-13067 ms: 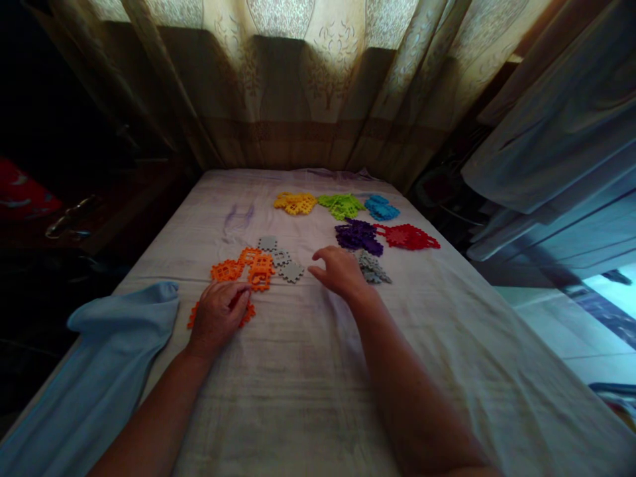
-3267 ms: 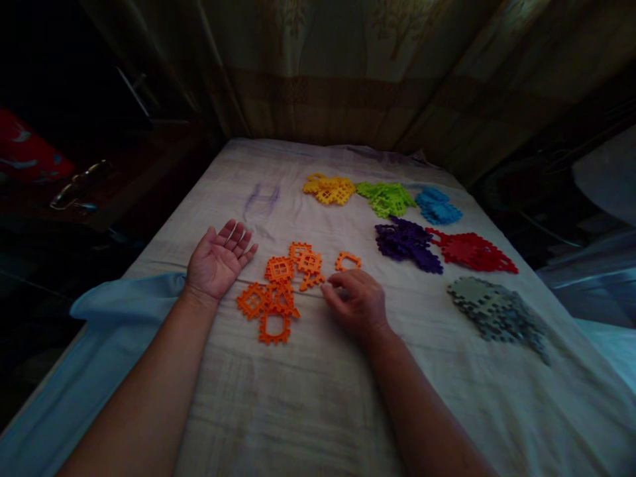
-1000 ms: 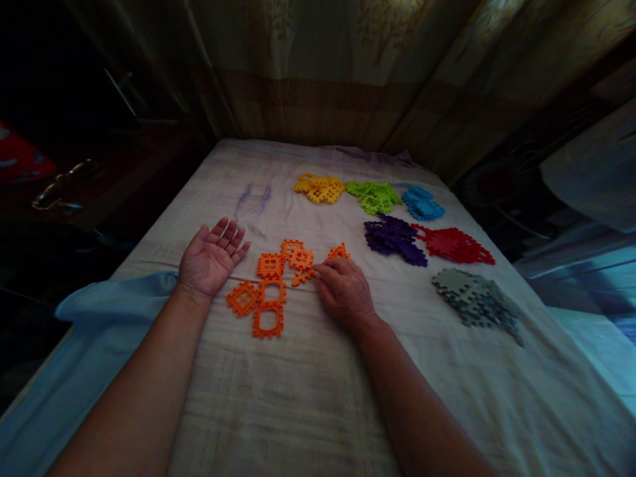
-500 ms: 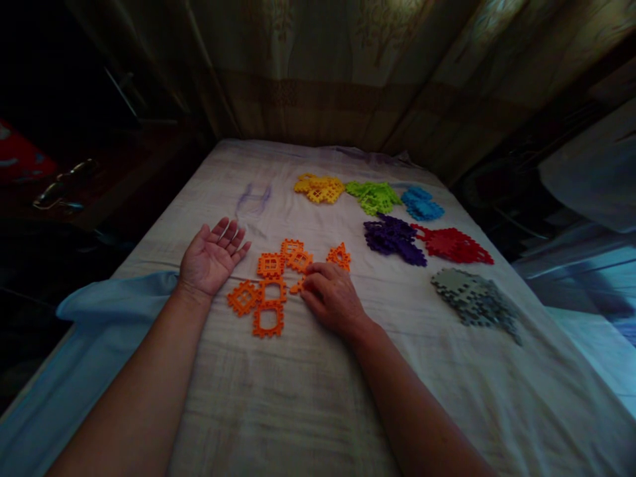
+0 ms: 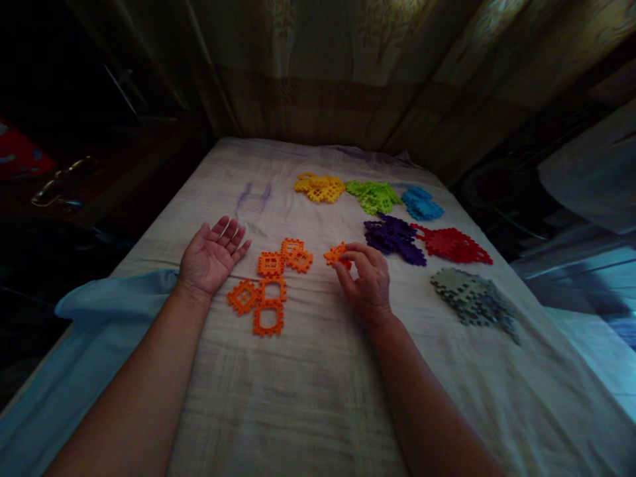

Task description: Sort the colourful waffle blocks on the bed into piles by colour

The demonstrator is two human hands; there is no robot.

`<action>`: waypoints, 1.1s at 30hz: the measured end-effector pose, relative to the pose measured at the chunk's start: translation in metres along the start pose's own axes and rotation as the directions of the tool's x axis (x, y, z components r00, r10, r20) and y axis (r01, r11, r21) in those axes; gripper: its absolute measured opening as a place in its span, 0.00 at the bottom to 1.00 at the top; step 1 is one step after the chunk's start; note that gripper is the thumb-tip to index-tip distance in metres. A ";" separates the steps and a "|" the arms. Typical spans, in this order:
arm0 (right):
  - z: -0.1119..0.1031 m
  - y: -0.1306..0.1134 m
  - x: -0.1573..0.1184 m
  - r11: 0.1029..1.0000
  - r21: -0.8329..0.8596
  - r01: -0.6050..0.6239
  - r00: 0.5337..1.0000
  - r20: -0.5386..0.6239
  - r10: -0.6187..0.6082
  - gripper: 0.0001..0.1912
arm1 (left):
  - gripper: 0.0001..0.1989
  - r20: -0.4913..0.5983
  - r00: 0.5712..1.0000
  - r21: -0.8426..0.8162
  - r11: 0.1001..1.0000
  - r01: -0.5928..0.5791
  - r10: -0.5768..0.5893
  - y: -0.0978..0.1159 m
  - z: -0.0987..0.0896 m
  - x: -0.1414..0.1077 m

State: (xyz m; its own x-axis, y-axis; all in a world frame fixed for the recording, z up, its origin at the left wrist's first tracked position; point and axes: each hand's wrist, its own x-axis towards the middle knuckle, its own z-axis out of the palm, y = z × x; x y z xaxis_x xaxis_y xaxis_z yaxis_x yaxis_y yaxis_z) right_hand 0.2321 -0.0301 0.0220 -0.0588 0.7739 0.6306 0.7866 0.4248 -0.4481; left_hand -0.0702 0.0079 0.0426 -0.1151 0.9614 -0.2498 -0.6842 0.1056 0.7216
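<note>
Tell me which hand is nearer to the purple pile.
Right. The right hand is close to the purple pile, on its near side; the left hand is well to the left, palm up, beyond the orange frames.

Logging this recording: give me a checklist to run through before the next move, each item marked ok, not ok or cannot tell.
1. Left hand free: ok, palm up, holding nothing.
2. Right hand firmly gripping the orange pieces at its fingertips: cannot tell, fingers partly hide them.
3. All orange pieces together: not ok, an orange cluster lies apart, between the hands.
4. Grey pile apart from the red pile: ok.
5. Blue cloth away from the pieces: ok.
</note>
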 end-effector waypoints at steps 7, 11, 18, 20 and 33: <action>0.006 0.021 -0.009 0.985 -0.140 -0.101 0.994 0.024 0.106 0.07 | 0.13 -0.003 1.000 0.011 1.000 -0.003 0.003 0.000 -0.001 0.000; 0.007 0.022 -0.009 0.981 -0.161 -0.110 0.993 0.016 0.114 0.07 | 0.13 0.012 1.000 -0.001 1.000 -0.007 0.007 -0.001 -0.002 0.001; 0.006 -0.010 -0.005 0.999 -0.011 0.033 0.994 0.100 -0.032 0.04 | 0.13 0.004 1.000 -0.010 1.000 -0.004 0.004 0.000 -0.001 0.000; 0.008 -0.027 -0.006 0.986 0.106 0.126 0.962 0.229 -0.148 0.05 | 0.13 -0.001 1.000 -0.012 1.000 -0.004 0.004 0.000 0.000 0.000; 0.013 -0.067 -0.018 0.916 0.274 0.293 0.743 0.538 -0.398 0.23 | 0.13 0.024 1.000 -0.031 1.000 -0.007 0.008 -0.001 -0.002 0.002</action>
State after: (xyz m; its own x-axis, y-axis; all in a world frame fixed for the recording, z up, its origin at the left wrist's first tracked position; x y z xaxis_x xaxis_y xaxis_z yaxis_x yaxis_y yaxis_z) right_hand 0.1724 -0.0667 0.0326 -0.6874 0.6587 0.3059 0.5354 0.7442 -0.3995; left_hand -0.0709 0.0089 0.0397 -0.1034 0.9681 -0.2284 -0.7051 0.0906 0.7033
